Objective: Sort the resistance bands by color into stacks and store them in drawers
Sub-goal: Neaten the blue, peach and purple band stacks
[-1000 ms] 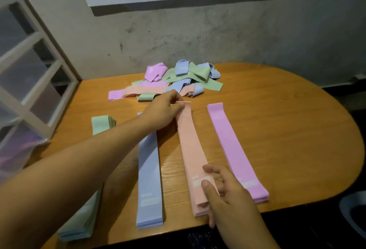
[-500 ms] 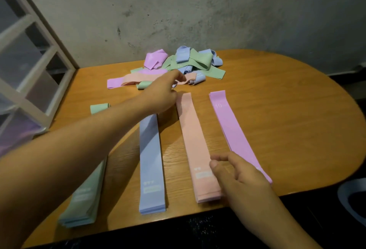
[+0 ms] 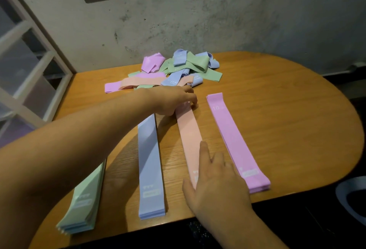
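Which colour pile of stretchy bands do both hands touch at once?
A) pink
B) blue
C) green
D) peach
D: the left hand is on the far end of the peach stack, and the right hand lies with straight fingers on its near end.

L hand [image 3: 174,100] stretched fwd, fingers curled; R hand [image 3: 215,181] flat, fingers straight.
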